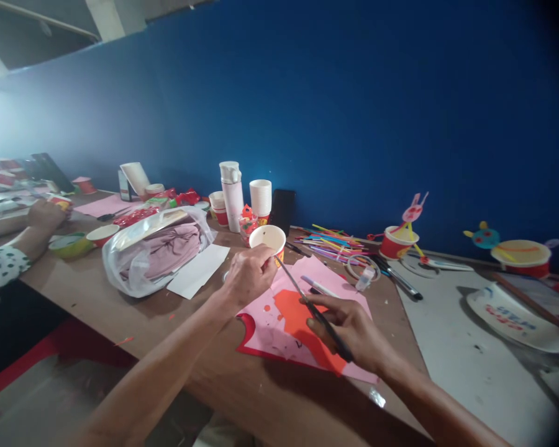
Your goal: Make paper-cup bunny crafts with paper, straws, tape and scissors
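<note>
My left hand (249,276) grips a white paper cup with a red band (268,241), its open mouth tilted up towards me. My right hand (349,326) holds long, dark scissors (317,313), closed, with their tip close to the cup's side and my left fingers. Beneath both hands lies a pink paper sheet (335,282) with an orange-red paper shape (298,320) on it. Neither hand touches the paper.
A co-worker's arm in a dotted sleeve (2,267) rests at the table's left. Nearby are a plastic bag of pink cloth (153,254), a white bottle (233,195), stacked paper cups (261,202), coloured straws (330,244) and a rabbit-topped paper-cup craft (398,242).
</note>
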### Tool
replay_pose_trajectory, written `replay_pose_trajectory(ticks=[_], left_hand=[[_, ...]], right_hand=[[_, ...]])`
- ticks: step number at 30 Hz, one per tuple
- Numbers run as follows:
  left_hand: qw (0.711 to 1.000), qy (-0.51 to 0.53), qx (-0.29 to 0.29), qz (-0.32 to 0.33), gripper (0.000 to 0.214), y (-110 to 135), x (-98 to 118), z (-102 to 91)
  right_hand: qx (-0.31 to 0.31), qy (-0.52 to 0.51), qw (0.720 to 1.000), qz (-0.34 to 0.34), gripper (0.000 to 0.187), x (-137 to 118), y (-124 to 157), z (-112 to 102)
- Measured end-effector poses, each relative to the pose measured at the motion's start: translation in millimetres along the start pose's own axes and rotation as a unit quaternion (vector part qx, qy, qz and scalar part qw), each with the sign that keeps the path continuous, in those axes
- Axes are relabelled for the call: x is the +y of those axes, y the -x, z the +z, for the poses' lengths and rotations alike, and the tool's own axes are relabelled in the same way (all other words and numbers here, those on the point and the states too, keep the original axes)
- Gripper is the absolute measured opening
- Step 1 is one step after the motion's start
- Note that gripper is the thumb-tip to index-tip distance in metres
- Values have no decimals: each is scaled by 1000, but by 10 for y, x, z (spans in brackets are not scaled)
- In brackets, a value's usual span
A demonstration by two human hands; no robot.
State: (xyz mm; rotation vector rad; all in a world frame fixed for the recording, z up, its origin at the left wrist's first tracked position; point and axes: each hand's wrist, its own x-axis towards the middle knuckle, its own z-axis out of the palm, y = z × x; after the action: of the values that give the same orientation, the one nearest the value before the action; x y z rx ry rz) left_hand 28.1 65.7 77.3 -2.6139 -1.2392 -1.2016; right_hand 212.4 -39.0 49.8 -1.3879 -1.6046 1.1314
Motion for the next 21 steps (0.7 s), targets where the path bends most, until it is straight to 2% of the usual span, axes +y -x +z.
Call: replay_pose_trajectory(ticks=[2, 5, 8, 11, 14, 16, 17, 18, 19, 21], left_hand=[[1000, 3, 1, 6, 19, -5, 3, -15], [1000, 13, 2, 15, 19, -15, 14, -38], [1000, 14, 6, 20, 19, -22, 19, -44], [1000, 14, 14, 21, 19, -18, 11, -29], [1000, 21, 12, 11, 19, -1, -5, 5], [1000, 24, 3, 5, 19, 14, -17, 34], [1000, 25, -2, 3, 19, 20, -22, 49], [1000, 26, -6, 3, 20, 25, -26, 64], [1000, 27, -10, 3, 20, 28, -29, 78], [1000, 26, -14, 3, 20, 29, -32, 101]], right_hand=[[-48, -152, 987, 17, 38, 32, -21, 11], [-66, -288, 955, -6, 34, 93, -42, 77], [-63, -343, 937, -11, 31, 128, -40, 137], [-63, -308, 949, -10, 33, 118, -32, 118], [-56, -171, 984, 4, 42, 77, -30, 28], [-23, -6, 1000, -14, 41, 41, -24, -31], [9, 97, 994, -42, 38, 24, -18, -50], [48, 206, 974, -78, 34, 10, -11, -58], [87, 311, 939, -114, 33, -1, -2, -55], [145, 475, 853, -162, 34, -8, 13, -22]])
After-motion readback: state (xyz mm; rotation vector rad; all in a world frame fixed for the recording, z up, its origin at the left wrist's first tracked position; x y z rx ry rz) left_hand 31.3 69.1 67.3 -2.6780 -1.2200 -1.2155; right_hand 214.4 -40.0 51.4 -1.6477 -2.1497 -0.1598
